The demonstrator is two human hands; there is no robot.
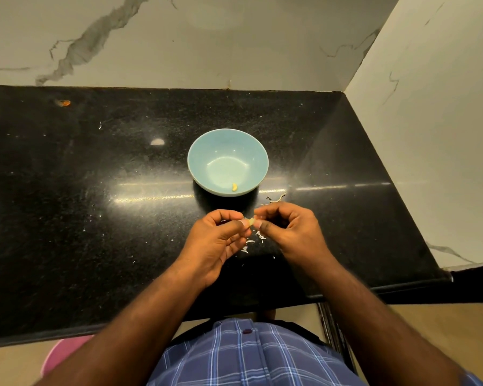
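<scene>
"What's being worked on there?"

"A small pale clove (251,222), garlic by the look of it. It's held just above the table (95,190), right where the two hands meet. The left hand (221,235) pinches one end between thumb and forefinger and the right hand (287,227) pinches the other. Both grips are pressed tight on it, with the spare fingers curled."

"Which way does it lie?"

"It's tiny and mostly covered, so I can't be sure. What shows seems to run across, from hand to hand."

"And where would it go?"

"I'd guess the blue bowl (207,146). That stands straight ahead of the grip, away from the person and a touch towards the left hand's side, near but apart. One yellowish piece (234,187) lies in it, on the near side of the bottom."

"And the litter?"

"Papery skins (250,242) on the table, under the hands and just beyond the right one."
</scene>
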